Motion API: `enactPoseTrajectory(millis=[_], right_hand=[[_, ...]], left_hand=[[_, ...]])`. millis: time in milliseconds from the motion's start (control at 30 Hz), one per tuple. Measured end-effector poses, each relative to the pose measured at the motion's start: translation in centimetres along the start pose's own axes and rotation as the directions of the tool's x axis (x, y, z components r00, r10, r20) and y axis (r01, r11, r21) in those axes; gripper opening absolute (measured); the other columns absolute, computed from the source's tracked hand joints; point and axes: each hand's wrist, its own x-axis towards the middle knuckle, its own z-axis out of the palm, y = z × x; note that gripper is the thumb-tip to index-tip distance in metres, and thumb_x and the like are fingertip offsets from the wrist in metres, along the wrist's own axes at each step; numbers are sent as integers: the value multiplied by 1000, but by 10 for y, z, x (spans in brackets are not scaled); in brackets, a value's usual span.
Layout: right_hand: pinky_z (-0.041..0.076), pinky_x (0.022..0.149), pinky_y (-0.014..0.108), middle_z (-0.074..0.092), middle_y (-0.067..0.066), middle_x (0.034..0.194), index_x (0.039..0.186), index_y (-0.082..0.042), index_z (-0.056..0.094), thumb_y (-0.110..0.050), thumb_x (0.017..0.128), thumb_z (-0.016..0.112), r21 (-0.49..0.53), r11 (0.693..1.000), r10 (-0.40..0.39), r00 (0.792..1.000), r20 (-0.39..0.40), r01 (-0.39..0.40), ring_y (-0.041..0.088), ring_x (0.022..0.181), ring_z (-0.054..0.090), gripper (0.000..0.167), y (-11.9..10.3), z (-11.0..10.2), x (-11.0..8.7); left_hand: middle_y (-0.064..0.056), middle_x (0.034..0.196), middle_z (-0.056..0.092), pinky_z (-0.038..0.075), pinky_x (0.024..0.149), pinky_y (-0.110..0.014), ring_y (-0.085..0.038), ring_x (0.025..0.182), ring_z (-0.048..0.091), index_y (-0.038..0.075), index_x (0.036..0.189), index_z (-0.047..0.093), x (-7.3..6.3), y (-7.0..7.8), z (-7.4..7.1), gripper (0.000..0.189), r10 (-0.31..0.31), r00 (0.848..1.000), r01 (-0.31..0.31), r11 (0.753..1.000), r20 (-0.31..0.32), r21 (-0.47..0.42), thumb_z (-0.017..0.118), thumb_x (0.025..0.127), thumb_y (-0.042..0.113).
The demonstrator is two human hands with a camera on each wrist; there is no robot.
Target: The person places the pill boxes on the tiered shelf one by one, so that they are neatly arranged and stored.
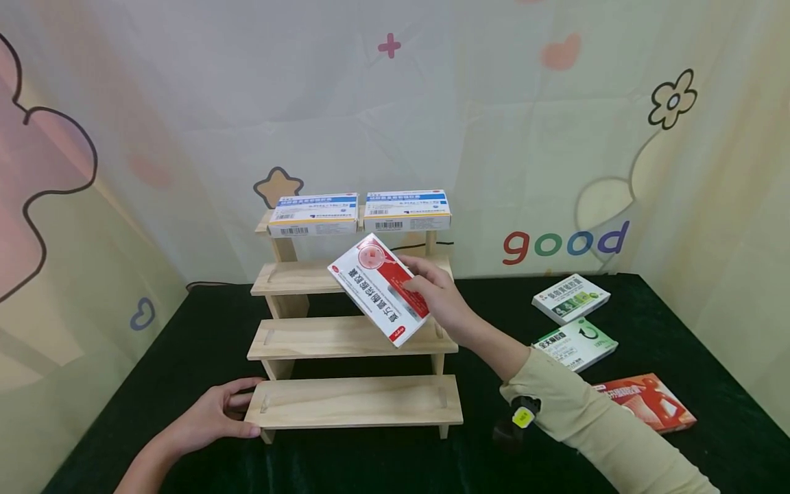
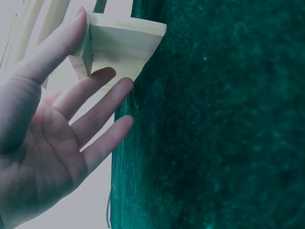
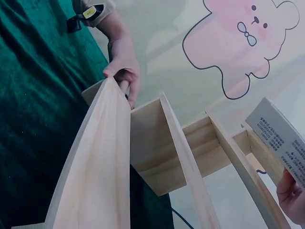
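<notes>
My right hand (image 1: 435,291) pinches a white and red medicine box (image 1: 379,288), thumb on its printed front. The box is tilted in front of the upper steps of a wooden tiered display stand (image 1: 358,401). In the right wrist view, the printed back of this box (image 3: 279,138) shows above the fingers. My left hand (image 1: 212,418) holds the left end of the lowest step, thumb at the front edge and index finger at the back. Its other fingers extend below the board in the left wrist view. Two blue and white medicine boxes (image 1: 315,215) (image 1: 407,211) lie side by side on the top step.
On the dark green cloth (image 1: 494,473) at the right lie a white and green box (image 1: 570,298), another green and white box (image 1: 577,345) and a red box (image 1: 654,405), partly behind the right sleeve (image 1: 592,418). A printed curtain (image 1: 494,137) hangs behind the stand.
</notes>
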Motion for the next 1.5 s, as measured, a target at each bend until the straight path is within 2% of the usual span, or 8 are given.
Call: enactPoseTrajectory(millis=[200,367,733,967,1300,1500], right_hand=[[50,70,24,50,15,115,136,-9,39,-19,96,39,0,998,64,997,-50,-64,20,86,57,42,-1,5,0],[50,69,23,52,15,113,135,-9,42,-21,96,38,29,997,79,995,-67,-77,18,84,58,40,-2,8,-1],[49,73,24,52,13,120,134,-10,44,-18,96,42,111,985,136,990,-29,-132,18,89,58,39,-8,13,-4],[49,82,31,50,15,125,135,-5,41,-15,95,42,176,976,131,991,6,-130,21,97,56,40,-6,16,-6],[47,87,33,54,13,123,130,-5,45,-15,94,46,213,958,209,976,-56,-192,23,101,58,38,-4,24,-7],[47,86,34,56,13,121,127,-4,48,-13,92,49,265,944,229,968,-99,-196,23,98,60,36,-1,30,-7]], left_hand=[[-38,130,34,51,77,-33,-29,97,61,-19,133,19,0,1,1,78,-8,1000,8,1000,-4,5,68,81,13],[-39,130,34,51,76,-33,-28,95,61,-19,133,18,0,2,1,79,-8,1000,8,1000,-1,-2,68,81,12],[-39,130,33,51,77,-33,-29,96,61,-19,134,18,-1,4,1,80,-7,1000,7,1000,-9,15,68,80,12],[-38,130,33,51,76,-33,-27,95,61,-19,134,17,-1,3,1,79,-14,1000,14,1000,0,-4,68,81,12],[-39,130,32,51,76,-33,-28,95,61,-19,133,17,-1,4,1,79,0,1000,0,1000,6,3,68,81,12],[-39,130,32,51,77,-33,-30,96,61,-19,133,17,-1,4,1,80,-8,1000,8,1000,2,7,68,81,13]])
